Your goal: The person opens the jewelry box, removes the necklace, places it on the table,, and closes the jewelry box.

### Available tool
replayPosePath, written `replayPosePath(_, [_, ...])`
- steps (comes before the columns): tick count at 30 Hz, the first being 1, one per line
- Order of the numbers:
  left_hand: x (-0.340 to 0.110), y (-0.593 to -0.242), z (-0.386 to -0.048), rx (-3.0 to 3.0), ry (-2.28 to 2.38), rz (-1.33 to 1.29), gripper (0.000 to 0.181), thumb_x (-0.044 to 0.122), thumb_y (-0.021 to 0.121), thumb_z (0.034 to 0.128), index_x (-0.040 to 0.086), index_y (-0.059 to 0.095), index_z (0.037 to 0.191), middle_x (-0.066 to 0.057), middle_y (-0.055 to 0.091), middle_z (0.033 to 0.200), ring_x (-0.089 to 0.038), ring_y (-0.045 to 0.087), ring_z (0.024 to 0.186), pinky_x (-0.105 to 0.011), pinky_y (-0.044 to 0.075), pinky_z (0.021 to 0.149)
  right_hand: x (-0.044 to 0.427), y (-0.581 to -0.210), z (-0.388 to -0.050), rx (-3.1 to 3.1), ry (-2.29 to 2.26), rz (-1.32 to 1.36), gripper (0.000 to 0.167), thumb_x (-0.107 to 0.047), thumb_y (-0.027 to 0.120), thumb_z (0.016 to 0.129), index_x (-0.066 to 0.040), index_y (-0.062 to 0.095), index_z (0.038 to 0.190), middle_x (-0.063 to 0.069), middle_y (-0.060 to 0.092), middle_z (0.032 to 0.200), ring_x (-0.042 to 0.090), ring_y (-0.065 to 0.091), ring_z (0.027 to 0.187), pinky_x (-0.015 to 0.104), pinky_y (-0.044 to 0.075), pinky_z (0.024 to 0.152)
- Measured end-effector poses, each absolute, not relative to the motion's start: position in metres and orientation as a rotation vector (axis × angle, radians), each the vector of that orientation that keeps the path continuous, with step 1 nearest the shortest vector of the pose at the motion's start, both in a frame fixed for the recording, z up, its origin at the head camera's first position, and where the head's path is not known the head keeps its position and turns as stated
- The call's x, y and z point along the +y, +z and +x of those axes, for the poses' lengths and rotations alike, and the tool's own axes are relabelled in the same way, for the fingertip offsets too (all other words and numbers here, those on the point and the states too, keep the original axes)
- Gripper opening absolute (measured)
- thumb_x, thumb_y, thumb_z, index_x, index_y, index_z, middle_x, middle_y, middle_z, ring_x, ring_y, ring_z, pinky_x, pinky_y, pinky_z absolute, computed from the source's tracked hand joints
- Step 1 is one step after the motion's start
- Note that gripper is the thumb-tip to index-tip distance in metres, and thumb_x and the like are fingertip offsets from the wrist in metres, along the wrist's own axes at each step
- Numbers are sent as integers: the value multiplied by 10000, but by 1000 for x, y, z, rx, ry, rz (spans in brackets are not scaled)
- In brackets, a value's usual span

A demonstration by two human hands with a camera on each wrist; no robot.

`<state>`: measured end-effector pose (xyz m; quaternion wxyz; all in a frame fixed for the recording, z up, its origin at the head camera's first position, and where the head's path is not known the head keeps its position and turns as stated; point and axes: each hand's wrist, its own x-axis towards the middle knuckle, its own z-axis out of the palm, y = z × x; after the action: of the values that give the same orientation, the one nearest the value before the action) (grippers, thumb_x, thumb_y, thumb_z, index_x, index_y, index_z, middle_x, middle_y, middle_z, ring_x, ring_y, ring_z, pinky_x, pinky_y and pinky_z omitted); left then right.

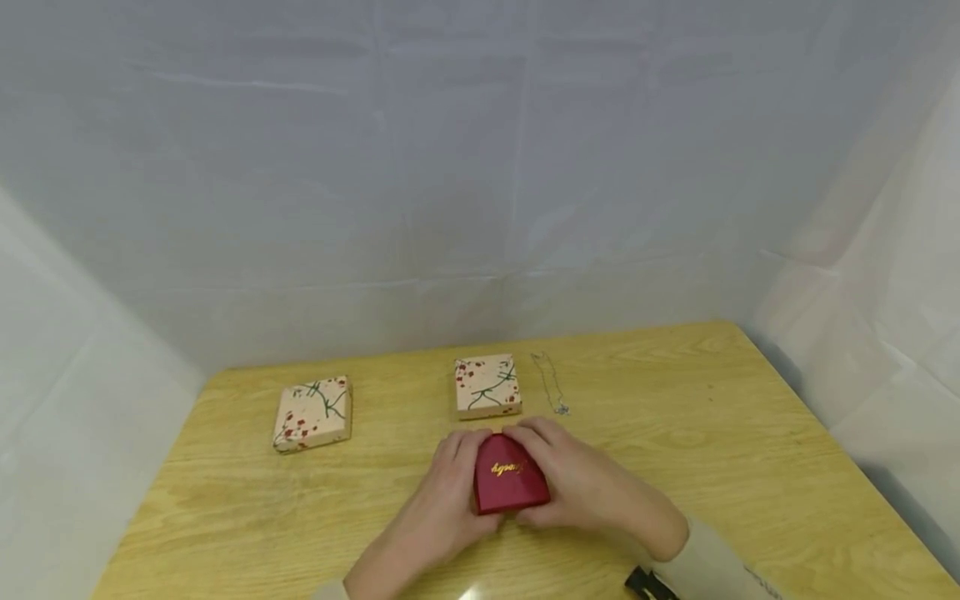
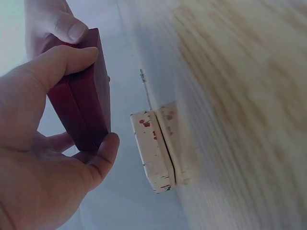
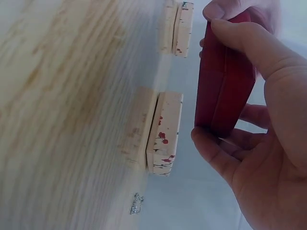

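A dark red jewelry box [image 1: 512,477] with gold lettering on its lid is held between both hands above the table's near middle. My left hand [image 1: 448,493] grips one side, thumb and fingers curled round its edges. From the other side my right hand [image 1: 573,479] grips it in the same way. The wrist views show the box [image 2: 86,103] closed, a seam running along its side, and raised off the tabletop. Beyond the hands lies a thin silver necklace [image 1: 553,383] with a small pendant, near a flower-patterned box [image 1: 487,386].
Another flower-patterned box [image 1: 313,414] sits on the left of the wooden table [image 1: 720,450]. White cloth [image 1: 450,167] hangs behind the table and along both sides. A black object [image 1: 649,583] shows by the right sleeve at the bottom edge.
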<state>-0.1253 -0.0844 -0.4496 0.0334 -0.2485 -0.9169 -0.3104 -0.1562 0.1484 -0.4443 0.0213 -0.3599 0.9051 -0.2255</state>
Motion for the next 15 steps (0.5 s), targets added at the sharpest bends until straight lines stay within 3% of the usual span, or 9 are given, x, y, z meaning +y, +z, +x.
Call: replayPosePath(15, [-87,-451,-123,-2856,-1003,-752,1113,137,958,728,-20,286,1601,-186,464,1496,-296,490,1342,-473,473,1130,147,-445,-154,2819,-694,-1081,1007,-485,910,810,-93,422,1598,54,485,1536,191,524,1354,417,496,1111])
